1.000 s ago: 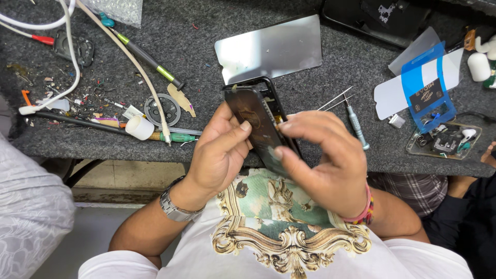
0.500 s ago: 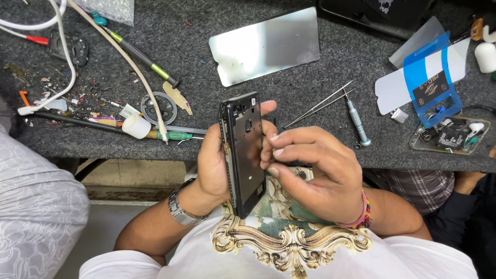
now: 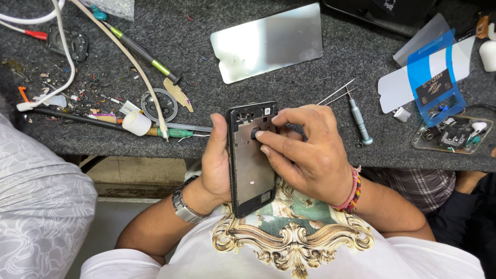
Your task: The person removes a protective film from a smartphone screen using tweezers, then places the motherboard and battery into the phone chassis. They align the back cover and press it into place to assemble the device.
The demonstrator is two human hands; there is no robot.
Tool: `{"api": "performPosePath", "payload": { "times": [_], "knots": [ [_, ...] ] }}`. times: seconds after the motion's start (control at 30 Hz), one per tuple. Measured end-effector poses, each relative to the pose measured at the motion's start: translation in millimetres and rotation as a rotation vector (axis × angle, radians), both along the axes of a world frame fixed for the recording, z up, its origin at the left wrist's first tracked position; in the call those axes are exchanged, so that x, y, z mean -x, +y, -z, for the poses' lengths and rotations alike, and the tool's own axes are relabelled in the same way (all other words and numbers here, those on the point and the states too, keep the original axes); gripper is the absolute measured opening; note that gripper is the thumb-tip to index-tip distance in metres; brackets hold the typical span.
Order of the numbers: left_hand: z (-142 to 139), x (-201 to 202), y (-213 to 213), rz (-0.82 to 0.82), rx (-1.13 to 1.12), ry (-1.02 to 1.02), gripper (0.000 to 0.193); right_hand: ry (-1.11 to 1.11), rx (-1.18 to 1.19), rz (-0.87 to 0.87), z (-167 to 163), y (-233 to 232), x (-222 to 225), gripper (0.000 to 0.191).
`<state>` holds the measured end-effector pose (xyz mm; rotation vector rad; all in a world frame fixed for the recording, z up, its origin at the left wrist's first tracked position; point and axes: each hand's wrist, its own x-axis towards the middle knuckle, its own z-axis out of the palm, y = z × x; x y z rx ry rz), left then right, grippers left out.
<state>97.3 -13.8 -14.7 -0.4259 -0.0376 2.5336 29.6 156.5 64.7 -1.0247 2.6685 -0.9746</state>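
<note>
My left hand (image 3: pixel 216 165) grips an opened black phone frame (image 3: pixel 252 168) from its left side and holds it upright over my lap, its bare metal inside facing up. My right hand (image 3: pixel 310 152) rests on the frame's right side. Its index fingertip and thumb pinch or press a small dark round part (image 3: pixel 254 134) near the frame's top. Whether that part is loose or seated in the frame I cannot tell. A metal watch (image 3: pixel 182 204) sits on my left wrist and bead bracelets (image 3: pixel 353 188) on my right.
A shiny phone back panel (image 3: pixel 268 41) lies on the grey felt bench (image 3: pixel 217 113). Tweezers (image 3: pixel 337 92) and a small screwdriver (image 3: pixel 358 121) lie right of my hands. Cables, a green-handled tool (image 3: pixel 139 51), a white cap (image 3: pixel 136 124) and scraps sit left. A blue-striped film (image 3: pixel 431 77) and parts tray (image 3: pixel 452 135) sit right.
The phone frame has turned from tilted and edge-on to flat, inside facing up. My right hand has shifted from gripping its side to touching the small round part near the top.
</note>
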Motion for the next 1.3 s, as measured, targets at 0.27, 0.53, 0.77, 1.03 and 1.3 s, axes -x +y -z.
{"api": "performPosePath", "payload": {
  "times": [0.27, 0.53, 0.77, 1.03, 1.3],
  "knots": [
    [12.6, -8.7, 2.8, 0.035, 0.006, 0.072, 0.091, -0.14, 0.108, 0.14, -3.7, -0.7, 4.9, 0.035],
    [3.4, -0.5, 3.0, 0.208, 0.142, 0.189, 0.101, -0.472, 0.187, 0.081, 1.3, 14.5, 20.2, 0.042],
    [-14.2, -4.1, -6.1, 0.328, 0.434, 0.304, 0.063, -0.618, 0.263, 0.11, 12.3, 29.6, 23.0, 0.039],
    [-18.7, 0.4, -2.9, 0.403, 0.507, 0.315, 0.057, -0.871, 0.409, 0.096, 27.6, 42.5, 25.2, 0.037],
    [-14.3, 2.7, 8.1, 0.401, 0.515, 0.453, 0.058, -1.024, 0.391, 0.049, 20.3, 47.3, 36.6, 0.028]
  ]
}}
